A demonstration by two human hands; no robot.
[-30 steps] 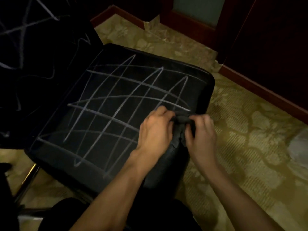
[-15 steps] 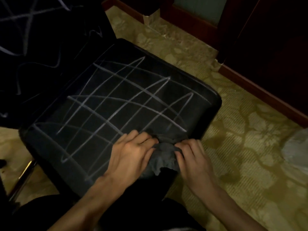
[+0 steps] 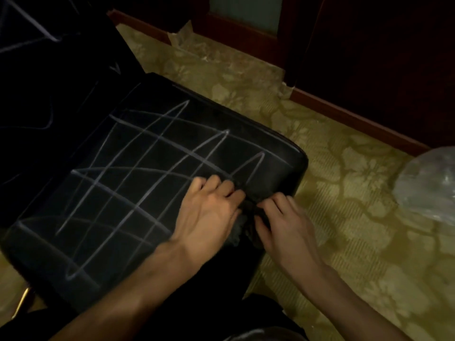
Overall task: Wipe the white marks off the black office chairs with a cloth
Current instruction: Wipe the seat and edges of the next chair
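Observation:
A black office chair seat [image 3: 275, 153] fills the left and middle of the head view, crossed by a grid of white chalk-like lines [image 3: 138, 183]. Its dark backrest [image 3: 49, 77] at the upper left also carries white strokes. A dark grey cloth [image 3: 246, 217] lies bunched on the seat's near right edge. My left hand [image 3: 209, 212] and my right hand [image 3: 288, 225] both grip the cloth with curled fingers, one on each side of it. Most of the cloth is hidden between the hands.
Green-gold patterned carpet [image 3: 357, 230] surrounds the chair. Dark red wooden skirting and furniture [image 3: 369, 70] run along the back and right. A clear plastic bag [image 3: 428, 188] lies on the floor at the right. A brass-coloured chair leg [image 3: 22, 301] shows at the lower left.
Both hands stay on the bunched cloth at the seat's near right edge, with small shifts of their fingers. The view moved, so the chair sits differently in the frame.

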